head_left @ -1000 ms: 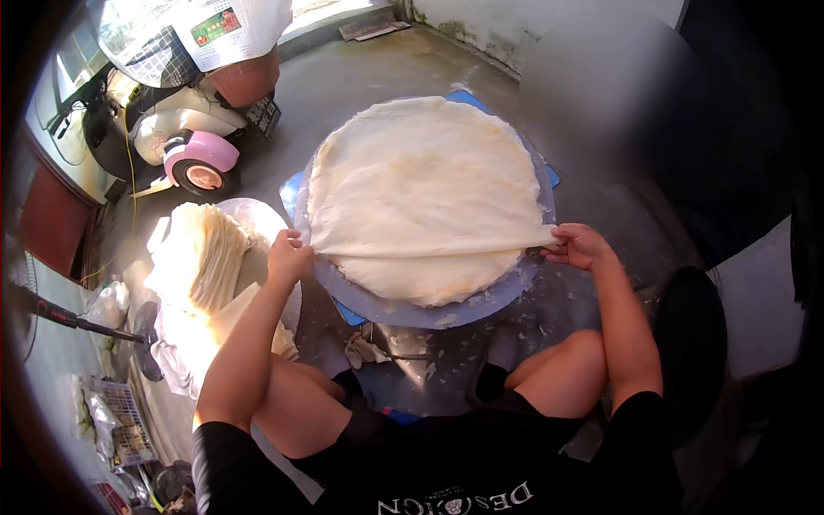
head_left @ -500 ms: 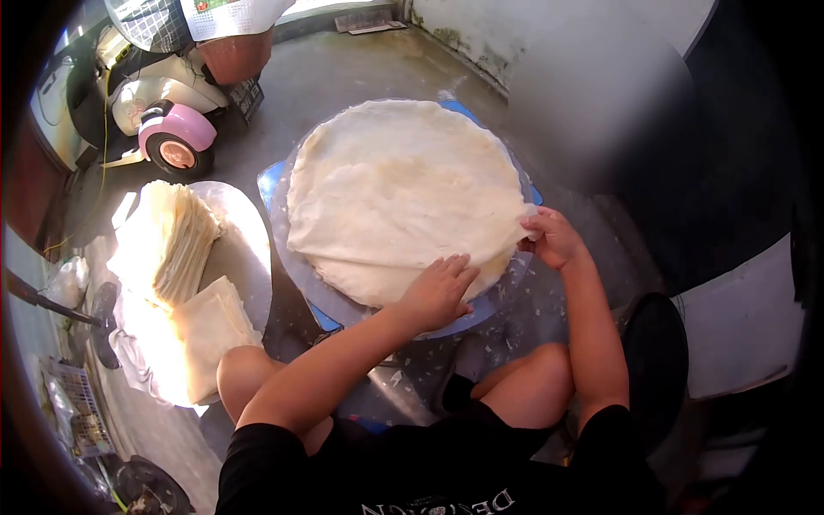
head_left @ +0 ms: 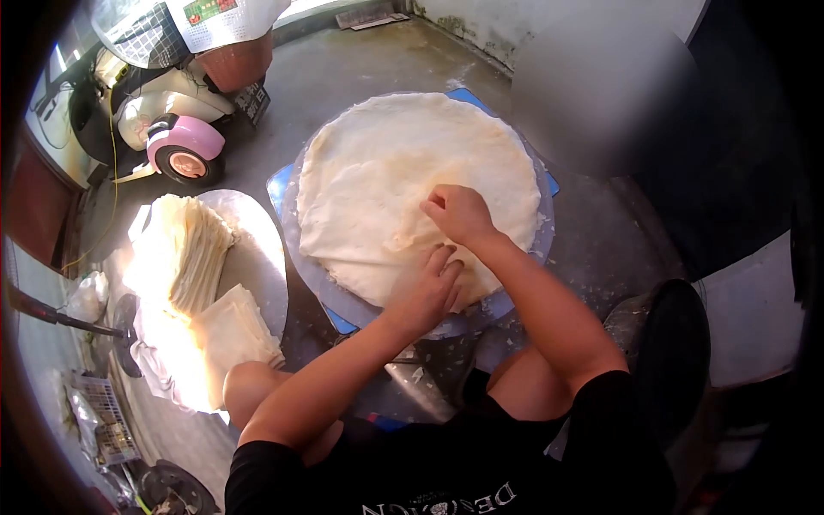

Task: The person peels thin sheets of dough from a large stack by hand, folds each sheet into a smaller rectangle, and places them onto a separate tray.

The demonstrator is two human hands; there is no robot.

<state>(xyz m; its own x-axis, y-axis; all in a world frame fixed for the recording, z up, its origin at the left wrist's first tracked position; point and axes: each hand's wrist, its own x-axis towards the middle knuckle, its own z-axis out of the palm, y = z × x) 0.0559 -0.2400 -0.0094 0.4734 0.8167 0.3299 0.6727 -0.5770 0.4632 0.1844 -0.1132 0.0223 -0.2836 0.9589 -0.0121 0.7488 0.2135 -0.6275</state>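
Observation:
A broad round pile of thin, pale dough sheets [head_left: 369,172] lies in front of me. It rests on a greyish round board [head_left: 302,249], with blue corners of something showing beneath. My right hand [head_left: 463,215] is closed over the middle of the pile, its fingers pinching what looks like a lifted, wrinkled edge of the top dough sheet; the grip is partly hidden. Just below it, my left hand [head_left: 423,292] rests on the near part of the dough, fingers slightly bent and apart.
On the left, another round board [head_left: 262,249] carries a tall stack of folded sheets [head_left: 184,249] and a lower squarish stack [head_left: 236,330]. A pink-fendered wheel [head_left: 187,154] stands behind them. A plastic basket [head_left: 107,421] is at lower left, a dark round seat [head_left: 674,352] at right.
My right hand has moved from the pile's right edge leftward to its middle, apparently drawing the sheet's edge along. My left hand stays near the front, its fingers now more bent.

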